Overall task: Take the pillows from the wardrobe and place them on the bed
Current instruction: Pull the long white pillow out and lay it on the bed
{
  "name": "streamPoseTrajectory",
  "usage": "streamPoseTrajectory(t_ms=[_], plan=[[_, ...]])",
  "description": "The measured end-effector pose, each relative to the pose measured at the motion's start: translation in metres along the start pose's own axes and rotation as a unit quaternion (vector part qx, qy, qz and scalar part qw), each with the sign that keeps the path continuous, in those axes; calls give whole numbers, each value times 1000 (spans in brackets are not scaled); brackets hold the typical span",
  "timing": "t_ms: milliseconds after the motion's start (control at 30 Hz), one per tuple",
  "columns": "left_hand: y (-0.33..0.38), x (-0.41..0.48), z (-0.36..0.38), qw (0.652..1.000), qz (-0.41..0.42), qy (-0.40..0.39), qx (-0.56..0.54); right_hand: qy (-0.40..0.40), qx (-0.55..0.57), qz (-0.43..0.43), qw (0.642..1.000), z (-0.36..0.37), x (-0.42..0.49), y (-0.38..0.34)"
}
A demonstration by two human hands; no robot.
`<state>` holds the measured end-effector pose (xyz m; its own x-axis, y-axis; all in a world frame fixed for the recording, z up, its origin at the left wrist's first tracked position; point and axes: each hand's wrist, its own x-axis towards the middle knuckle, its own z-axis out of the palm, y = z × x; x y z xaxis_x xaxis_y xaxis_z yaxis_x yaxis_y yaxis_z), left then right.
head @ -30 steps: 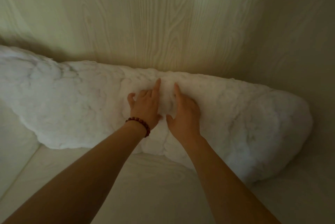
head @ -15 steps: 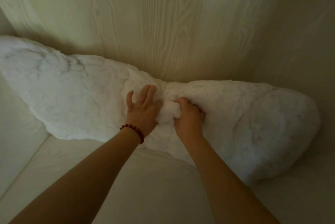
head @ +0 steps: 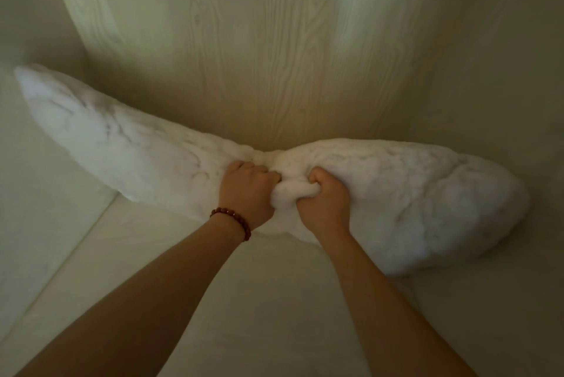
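Observation:
A long white fluffy pillow (head: 412,193) lies across the wardrobe shelf (head: 259,300), against the wood-grain back panel. It is pinched in at its middle, where both hands hold it. My left hand (head: 247,190), with a dark red bead bracelet on the wrist, is clenched on the pillow's middle. Right beside it, my right hand (head: 325,196) is clenched on a bunch of the same pillow. The pillow's left end tilts up toward the left wall. The bed is out of view.
The pale wood-grain back panel (head: 244,56) rises behind the pillow. A left side wall (head: 30,193) and a right side wall (head: 503,71) close in the compartment. Bare shelf lies in front of the pillow, under my forearms.
Both hands went from lying flat on the pillow to closing into fists on its middle. The pillow has bunched at the centre and its left end has tilted up.

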<state>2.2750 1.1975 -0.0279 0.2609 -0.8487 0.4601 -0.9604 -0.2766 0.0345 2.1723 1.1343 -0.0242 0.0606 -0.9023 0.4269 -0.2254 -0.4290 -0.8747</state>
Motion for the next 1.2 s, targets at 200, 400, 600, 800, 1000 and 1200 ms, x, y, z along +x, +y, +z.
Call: streamPoseTrajectory(t_ms=[200,400,600,800,1000,1200], plan=[[22,-61,-39,1000,15,14,2,-102,14,53,993,-42,-56,-2],[46,-123,-75,999,32,20,16,-150,6,64,987,-95,-104,-16],[76,-181,-110,998,27,-12,50,-133,56,11,989,-139,-150,-31],[89,-214,-142,999,8,-23,46,-115,77,-2,990,-165,-180,-50],[95,-232,-158,998,-5,-24,56,-149,71,22,986,-179,-191,-61],[107,-240,-177,996,-46,-36,72,-168,108,31,979,-185,-189,-72]])
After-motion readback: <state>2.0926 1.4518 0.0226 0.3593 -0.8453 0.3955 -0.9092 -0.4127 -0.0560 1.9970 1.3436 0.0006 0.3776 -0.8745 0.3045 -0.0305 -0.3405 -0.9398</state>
